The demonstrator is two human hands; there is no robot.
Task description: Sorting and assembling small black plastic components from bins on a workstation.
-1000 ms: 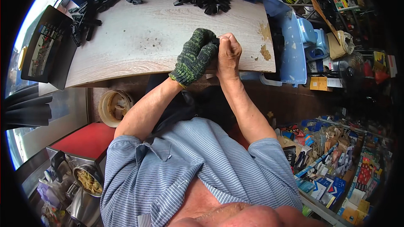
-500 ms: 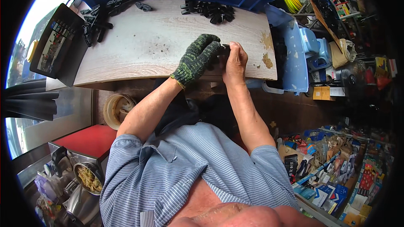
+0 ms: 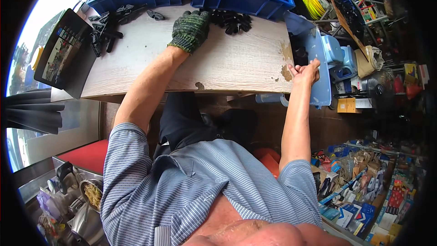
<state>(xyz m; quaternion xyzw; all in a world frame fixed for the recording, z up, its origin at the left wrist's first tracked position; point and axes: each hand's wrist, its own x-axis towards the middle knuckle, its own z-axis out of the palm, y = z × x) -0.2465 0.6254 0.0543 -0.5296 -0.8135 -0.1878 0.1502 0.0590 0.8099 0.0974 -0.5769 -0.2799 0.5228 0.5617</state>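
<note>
My left hand [image 3: 190,31], in a dark green and black knitted glove, is at the far part of the table, palm down. Its fingertips are hidden, so I cannot tell whether they grip anything. Right beside it lies a pile of small black plastic parts [image 3: 233,22]. My bare right hand [image 3: 307,74] is at the table's right edge, over the near side of a light blue plastic bin [image 3: 322,86]. Its fingers are apart and nothing shows in them. Dark parts [image 3: 298,51] lie inside that bin.
Two blue crates [image 3: 136,0] [image 3: 241,1] full of black parts stand along the back of the wooden table [image 3: 227,64]. More black clip-like pieces [image 3: 107,27] lie at the left, near a propped-up tablet [image 3: 63,50]. Crowded shelves [image 3: 355,177] fill the right side.
My hands were together at the table's front with a small dark piece. The left has moved away to the black pile; the right has moved rightward to the bin and the piece no longer shows.
</note>
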